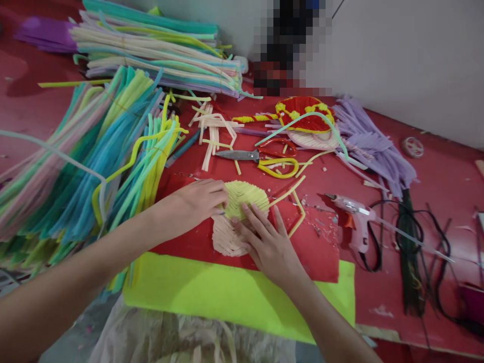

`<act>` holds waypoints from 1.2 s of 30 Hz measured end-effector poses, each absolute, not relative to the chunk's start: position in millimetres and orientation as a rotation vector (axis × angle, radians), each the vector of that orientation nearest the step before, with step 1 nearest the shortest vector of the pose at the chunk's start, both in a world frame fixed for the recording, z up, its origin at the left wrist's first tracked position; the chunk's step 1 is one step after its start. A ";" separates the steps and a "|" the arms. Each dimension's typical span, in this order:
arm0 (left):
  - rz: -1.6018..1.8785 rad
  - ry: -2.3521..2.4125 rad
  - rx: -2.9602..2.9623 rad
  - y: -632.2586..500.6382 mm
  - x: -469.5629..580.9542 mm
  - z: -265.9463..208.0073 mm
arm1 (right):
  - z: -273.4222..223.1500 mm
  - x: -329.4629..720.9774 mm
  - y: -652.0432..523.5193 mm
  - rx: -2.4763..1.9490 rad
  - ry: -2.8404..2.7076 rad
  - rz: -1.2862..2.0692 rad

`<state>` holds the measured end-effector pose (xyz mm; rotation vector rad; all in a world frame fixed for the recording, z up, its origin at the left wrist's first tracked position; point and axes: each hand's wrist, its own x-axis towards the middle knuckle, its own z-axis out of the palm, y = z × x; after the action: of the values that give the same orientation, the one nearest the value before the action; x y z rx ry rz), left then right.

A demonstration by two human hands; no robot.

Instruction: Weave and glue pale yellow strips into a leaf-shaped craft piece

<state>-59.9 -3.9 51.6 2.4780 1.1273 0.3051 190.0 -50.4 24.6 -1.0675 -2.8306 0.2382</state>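
Clearly, the red tabletop [434, 171] carried pipe-cleaner bundles [94, 151], with the yellow woven piece [245, 196] in the middle. Left hand [200, 201] and right hand [270, 242] pressed it flat, fingers open, gripping nothing. Probably a fixing step; next needs steady pressure.

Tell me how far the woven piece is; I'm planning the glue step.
Done: a yellow woven section above a pink one. In hand: left hand and right hand press it flat. Left: loose yellow stems stick out; glue gun lies unused.
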 end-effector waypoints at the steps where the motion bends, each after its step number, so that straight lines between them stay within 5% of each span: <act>1: 0.339 1.168 2.445 -1.9 -59.3 51.6 | 24.7 190.1 -50.4 -1.066 -2.829 0.240; 6: 0.317 1.476 2.275 17.3 -49.9 50.4 | 24.3 190.3 -50.3 -1.063 -2.817 0.237; 17: 0.129 1.376 1.921 55.9 -40.5 60.9 | 22.1 194.0 -50.8 -1.041 -2.760 0.270; 25: 0.322 1.279 1.708 48.0 -64.0 97.4 | 30.7 208.4 -45.7 -1.224 -1.903 0.384; 32: 1.094 1.383 1.098 7.4 -52.1 88.8 | 36.7 203.7 -48.8 -1.282 -1.208 1.294; 36: 1.217 1.394 0.790 -29.6 -21.3 70.4 | 36.6 193.1 -44.5 -1.183 -0.865 1.633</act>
<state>-21.3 -29.6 70.4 0.7900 1.3944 1.2166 193.1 -44.5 36.6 -1.1834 -0.8648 1.6326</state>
